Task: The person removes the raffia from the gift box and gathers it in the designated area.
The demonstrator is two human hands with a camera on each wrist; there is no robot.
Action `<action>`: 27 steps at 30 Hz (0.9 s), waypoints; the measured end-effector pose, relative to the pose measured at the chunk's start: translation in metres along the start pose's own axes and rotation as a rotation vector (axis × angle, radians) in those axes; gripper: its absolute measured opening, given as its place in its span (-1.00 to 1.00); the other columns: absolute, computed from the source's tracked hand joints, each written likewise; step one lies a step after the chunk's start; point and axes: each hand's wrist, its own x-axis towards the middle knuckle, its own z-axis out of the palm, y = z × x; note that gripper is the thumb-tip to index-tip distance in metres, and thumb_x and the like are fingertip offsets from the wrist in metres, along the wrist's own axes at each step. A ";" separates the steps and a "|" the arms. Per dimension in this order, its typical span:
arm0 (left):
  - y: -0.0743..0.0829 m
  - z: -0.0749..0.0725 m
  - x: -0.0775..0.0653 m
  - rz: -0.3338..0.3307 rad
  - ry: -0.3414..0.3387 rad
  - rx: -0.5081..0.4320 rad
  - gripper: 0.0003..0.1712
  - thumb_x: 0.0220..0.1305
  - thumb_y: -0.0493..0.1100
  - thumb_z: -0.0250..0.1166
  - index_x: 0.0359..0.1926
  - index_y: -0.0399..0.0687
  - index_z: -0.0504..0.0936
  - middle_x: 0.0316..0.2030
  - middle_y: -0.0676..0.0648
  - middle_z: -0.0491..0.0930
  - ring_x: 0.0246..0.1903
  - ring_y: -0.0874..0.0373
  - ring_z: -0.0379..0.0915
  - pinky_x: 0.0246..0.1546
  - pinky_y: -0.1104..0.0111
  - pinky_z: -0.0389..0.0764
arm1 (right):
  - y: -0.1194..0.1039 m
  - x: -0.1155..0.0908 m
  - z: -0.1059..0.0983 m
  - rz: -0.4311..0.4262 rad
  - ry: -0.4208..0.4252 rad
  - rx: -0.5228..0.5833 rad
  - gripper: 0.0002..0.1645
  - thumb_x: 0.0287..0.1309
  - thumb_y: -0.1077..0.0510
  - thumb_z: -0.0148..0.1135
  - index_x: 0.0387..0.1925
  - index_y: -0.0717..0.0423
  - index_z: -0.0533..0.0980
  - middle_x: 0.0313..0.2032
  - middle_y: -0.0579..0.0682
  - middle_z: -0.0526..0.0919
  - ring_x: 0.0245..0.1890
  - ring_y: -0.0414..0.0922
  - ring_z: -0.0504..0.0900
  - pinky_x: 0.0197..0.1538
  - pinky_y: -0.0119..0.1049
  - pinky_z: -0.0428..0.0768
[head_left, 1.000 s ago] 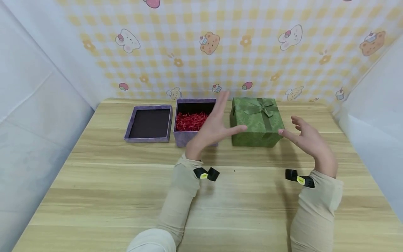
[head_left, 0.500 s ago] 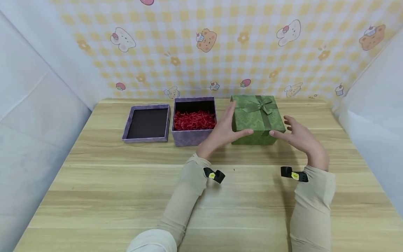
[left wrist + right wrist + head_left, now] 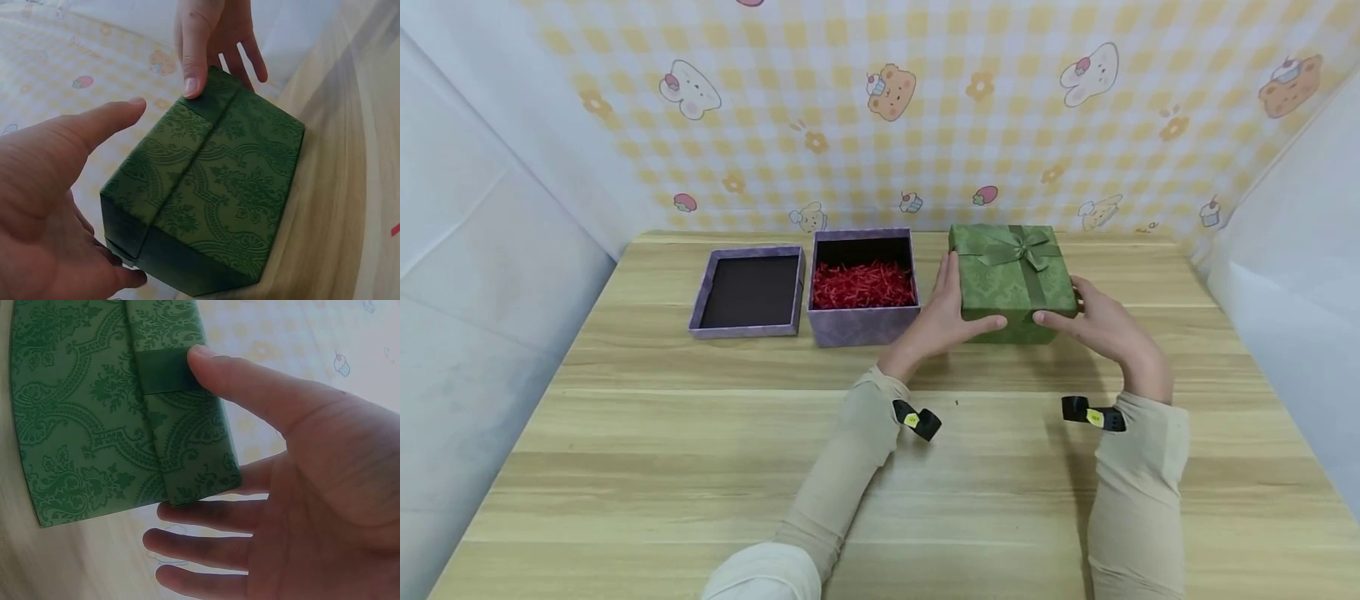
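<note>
A green patterned gift box (image 3: 1011, 287) with a ribbon bow on its lid stands closed on the table, right of centre. My left hand (image 3: 936, 327) is at its left side, fingers along the lid's edge and thumb spread in front; in the left wrist view that thumb stands apart from the green box (image 3: 212, 181). At the right side is my right hand (image 3: 1112, 333). In the right wrist view its thumb tip overlaps the ribbon on the lid's front, and the nearly straight fingers (image 3: 206, 544) extend past the box's corner.
Left of the green box stands an open purple box (image 3: 861, 327) holding red shredded paper (image 3: 865, 286). A purple lid (image 3: 752, 332) lies beside it, dark inside facing up. Behind the wooden table (image 3: 700, 467) hangs a yellow checked cloth (image 3: 820, 92).
Both hands have closed in on the green box: the left moved right, away from in front of the purple box, and the right moved left. The boxes keep their places.
</note>
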 end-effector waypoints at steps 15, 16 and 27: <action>-0.013 0.006 0.003 -0.063 -0.014 0.010 0.26 0.16 0.20 0.24 0.40 -0.14 -0.53 0.41 -0.11 -0.55 0.38 0.14 -0.50 0.31 0.26 -0.04 | -0.003 0.002 0.001 0.025 -0.006 -0.046 0.24 0.11 -0.36 0.11 0.40 0.35 -0.26 0.26 0.47 0.12 0.22 0.39 0.13 0.15 0.25 0.16; -0.013 0.006 0.003 -0.066 -0.014 0.010 0.26 0.16 0.21 0.24 0.40 -0.15 -0.54 0.41 -0.13 -0.55 0.38 0.12 -0.49 0.31 0.25 -0.03 | -0.003 0.003 0.001 0.024 -0.007 -0.043 0.24 0.11 -0.35 0.11 0.40 0.34 -0.26 0.26 0.47 0.11 0.22 0.38 0.13 0.15 0.26 0.15; -0.016 0.008 0.004 -0.070 -0.059 0.046 0.23 0.20 0.23 0.18 0.39 -0.10 -0.57 0.40 -0.08 -0.61 0.38 0.10 -0.47 0.30 0.26 -0.01 | 0.003 0.005 0.002 0.010 -0.036 0.068 0.21 0.13 -0.30 0.14 0.42 0.27 -0.29 0.31 0.40 0.06 0.28 0.32 0.05 0.20 0.24 0.09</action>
